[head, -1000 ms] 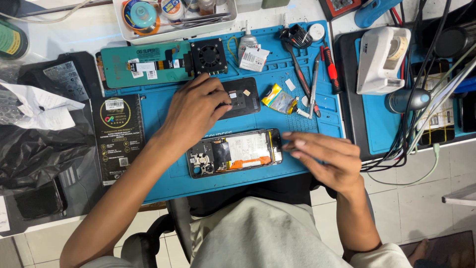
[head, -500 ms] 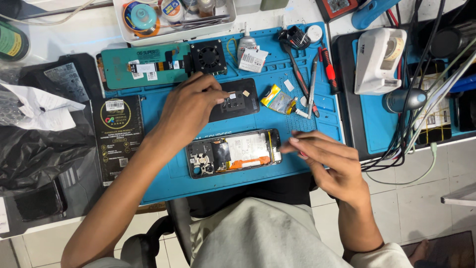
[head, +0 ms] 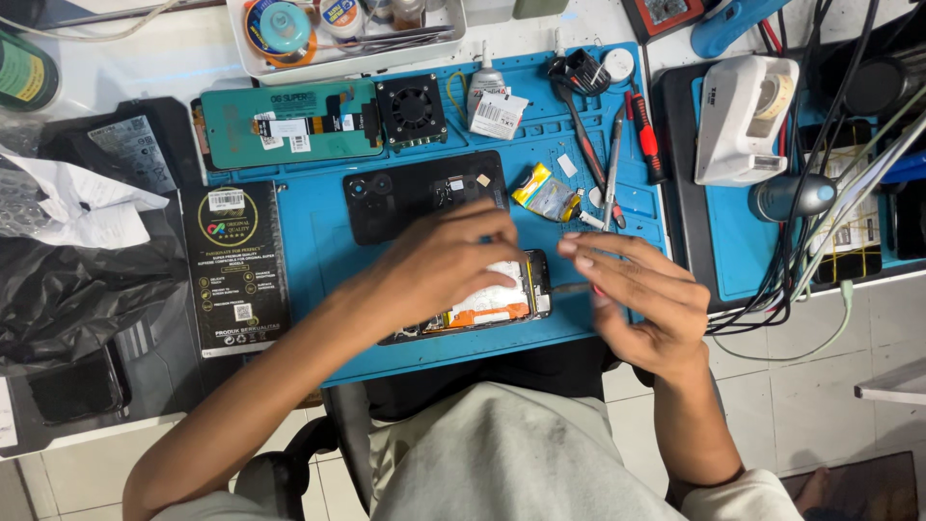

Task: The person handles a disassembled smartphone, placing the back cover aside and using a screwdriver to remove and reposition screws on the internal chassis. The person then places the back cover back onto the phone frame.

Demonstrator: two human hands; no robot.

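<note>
Since half a second ago, left hand [head: 449, 265] has slid off the black back cover [head: 424, 196] onto the opened phone with orange-and-white innards [head: 487, 301], fingers spread flat, pinning it to the blue silicone mat [head: 318, 251]. Right hand [head: 637, 299] pinches a thin metal tool [head: 571, 287] at its edge.

A white table [head: 145, 58] is carrying a blue repair mat [head: 318, 241], with an opened phone [head: 482, 304] lying under the left grip [head: 444, 265].
</note>
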